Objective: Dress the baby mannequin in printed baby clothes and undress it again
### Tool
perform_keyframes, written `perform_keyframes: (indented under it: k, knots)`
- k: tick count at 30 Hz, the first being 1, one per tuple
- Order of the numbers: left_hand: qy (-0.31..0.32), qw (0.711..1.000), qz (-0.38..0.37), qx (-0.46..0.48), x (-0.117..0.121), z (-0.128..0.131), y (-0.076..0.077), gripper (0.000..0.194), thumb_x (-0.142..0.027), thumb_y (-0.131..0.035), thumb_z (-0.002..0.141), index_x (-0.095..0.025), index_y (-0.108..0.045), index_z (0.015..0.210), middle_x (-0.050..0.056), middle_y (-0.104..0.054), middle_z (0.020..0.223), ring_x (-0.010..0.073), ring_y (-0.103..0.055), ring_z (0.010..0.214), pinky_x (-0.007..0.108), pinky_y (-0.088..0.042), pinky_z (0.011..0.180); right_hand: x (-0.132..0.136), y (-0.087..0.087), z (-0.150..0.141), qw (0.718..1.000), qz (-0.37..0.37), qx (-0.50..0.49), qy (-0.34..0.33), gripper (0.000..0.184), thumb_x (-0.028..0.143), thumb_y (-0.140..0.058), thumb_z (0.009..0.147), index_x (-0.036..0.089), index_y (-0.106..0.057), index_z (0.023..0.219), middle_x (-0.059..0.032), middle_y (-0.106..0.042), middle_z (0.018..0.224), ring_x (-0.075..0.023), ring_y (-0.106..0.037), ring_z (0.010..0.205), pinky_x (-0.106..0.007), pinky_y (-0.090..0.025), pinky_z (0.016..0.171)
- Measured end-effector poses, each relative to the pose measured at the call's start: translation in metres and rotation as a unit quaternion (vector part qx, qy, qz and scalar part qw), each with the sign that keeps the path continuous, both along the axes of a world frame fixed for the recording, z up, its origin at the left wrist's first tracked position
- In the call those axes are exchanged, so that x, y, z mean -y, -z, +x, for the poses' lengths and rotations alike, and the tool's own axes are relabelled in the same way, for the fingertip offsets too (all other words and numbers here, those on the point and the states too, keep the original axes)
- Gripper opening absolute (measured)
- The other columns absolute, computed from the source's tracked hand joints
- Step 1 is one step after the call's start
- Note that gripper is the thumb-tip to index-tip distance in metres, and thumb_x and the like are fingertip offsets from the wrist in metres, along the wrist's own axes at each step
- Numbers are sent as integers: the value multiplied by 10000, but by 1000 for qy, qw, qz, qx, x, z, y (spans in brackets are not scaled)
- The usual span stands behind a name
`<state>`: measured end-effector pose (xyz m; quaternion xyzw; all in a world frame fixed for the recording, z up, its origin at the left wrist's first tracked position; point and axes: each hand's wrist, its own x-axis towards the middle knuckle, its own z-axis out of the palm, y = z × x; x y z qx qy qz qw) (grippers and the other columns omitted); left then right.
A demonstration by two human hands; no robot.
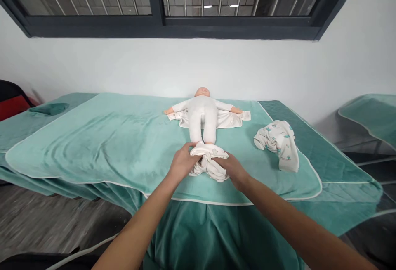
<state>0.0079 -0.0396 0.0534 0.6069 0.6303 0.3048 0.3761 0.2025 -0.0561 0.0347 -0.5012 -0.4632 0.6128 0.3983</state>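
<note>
A baby doll [202,111] with a white cloth body lies on its back, head toward the wall, arms spread and legs toward me. Beneath it an opened white baby shirt [227,120] is spread out. At the doll's feet are white baby pants [210,158], bunched up, with a small print on the front. My left hand [185,160] grips their left side, fingers curled into the cloth. On the right side, my right hand [232,169] pinches the same pants. The doll's feet are mostly hidden behind the fabric.
A crumpled white garment with a green print [278,142] lies to the right. A light green blanket [123,146] with white edging covers the bed. A white wall [123,67] and a barred window [163,26] stand behind. A red and black object [14,105] is at far left.
</note>
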Motion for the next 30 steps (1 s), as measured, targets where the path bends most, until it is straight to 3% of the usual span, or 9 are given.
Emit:
perform_keyframes:
  k: [4,8,11,15,17,20,26,28,30]
  knots:
    - [15,998,-1,61,6,-4,1,529,-303,-704,762,-192,-648,1277,54,-751,957,234,-689,870,312,-500,774,6,1,-1,997,21,50,48,395,475,-825,672,182,-708,909,-38,-736,836,-236,-661,795,-332,-511,711]
    - [129,965,-52,222,15,-19,-17,550,-311,-803,714,-152,-661,1221,75,-737,1111,226,-675,981,294,-509,840,12,-17,11,994,42,88,-51,457,422,-836,664,167,-712,1023,-52,-760,976,-256,-676,913,-355,-511,823]
    - [190,932,-66,303,11,-35,-42,631,-344,-866,690,-178,-644,1256,65,-726,1067,206,-669,947,274,-510,813,8,-50,22,980,84,42,-177,554,415,-840,691,169,-686,1163,-70,-749,1129,-269,-677,1036,-387,-505,938]
    - [288,897,-1,336,-9,-54,-80,802,-584,-842,693,-204,-601,1357,109,-700,1144,245,-671,984,295,-526,808,-11,-114,26,954,201,122,-187,549,410,-850,675,191,-673,1147,-75,-731,1173,-286,-666,1083,-406,-508,942]
    - [320,895,28,309,-18,-60,-101,833,-747,-688,758,-215,-581,1390,132,-670,1236,277,-653,1070,312,-531,823,-19,-146,22,919,271,229,-173,480,382,-832,690,212,-666,1107,-60,-725,1154,-274,-656,1072,-369,-512,878]
    - [337,925,45,172,-22,-61,-137,670,-727,-545,881,-262,-609,1358,99,-650,1314,266,-625,1147,300,-520,849,-25,-185,14,851,364,341,-165,347,347,-747,765,233,-657,1081,-38,-715,1145,-239,-647,1005,-324,-488,811]
    - [442,886,17,-137,-17,-51,-191,447,-575,-686,834,-269,-723,1157,34,-735,1138,241,-654,1021,296,-495,847,-27,-212,7,695,441,512,-245,236,305,-651,828,256,-696,1055,-43,-709,1122,-231,-642,945,-296,-416,713]
    - [445,874,49,-192,-16,-47,-196,341,-504,-674,846,-248,-729,1065,18,-740,1043,220,-653,941,285,-476,818,-26,-214,4,673,408,547,-286,228,319,-693,805,265,-711,1026,-33,-721,1065,-219,-645,860,-288,-395,656]
    - [419,874,131,-207,-15,-42,-197,240,-415,-657,855,-229,-717,993,13,-716,988,205,-637,899,278,-459,801,-24,-217,1,689,367,528,-335,244,313,-737,778,266,-714,1016,-19,-733,1017,-208,-651,819,-280,-404,630]
